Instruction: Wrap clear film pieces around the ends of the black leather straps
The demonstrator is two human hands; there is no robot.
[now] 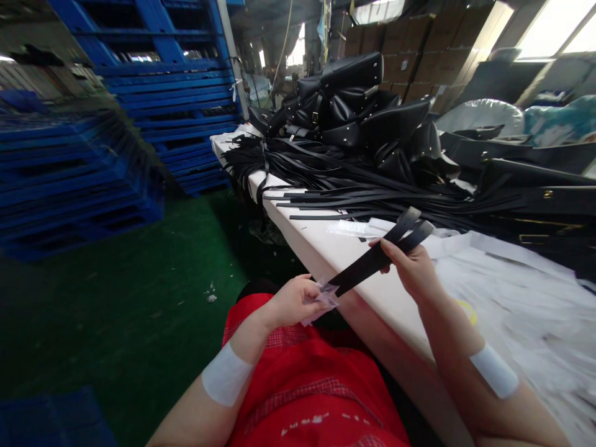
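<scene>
My right hand [410,267] is closed around a pair of flat black straps [372,261] held slanting over the edge of a white table [326,248]. My left hand [298,301] pinches a small clear plastic sleeve [323,298] at the lower end of the straps. Both wrists wear white bands. A red garment covers my lap below the hands.
A heap of long black straps [354,180] and black bags [354,93] fills the table behind. Clear plastic sleeves [512,292] lie scattered on the right. Blue pallets [167,87] are stacked on the left above a green floor [139,292]. Cardboard boxes [419,56] stand at the back.
</scene>
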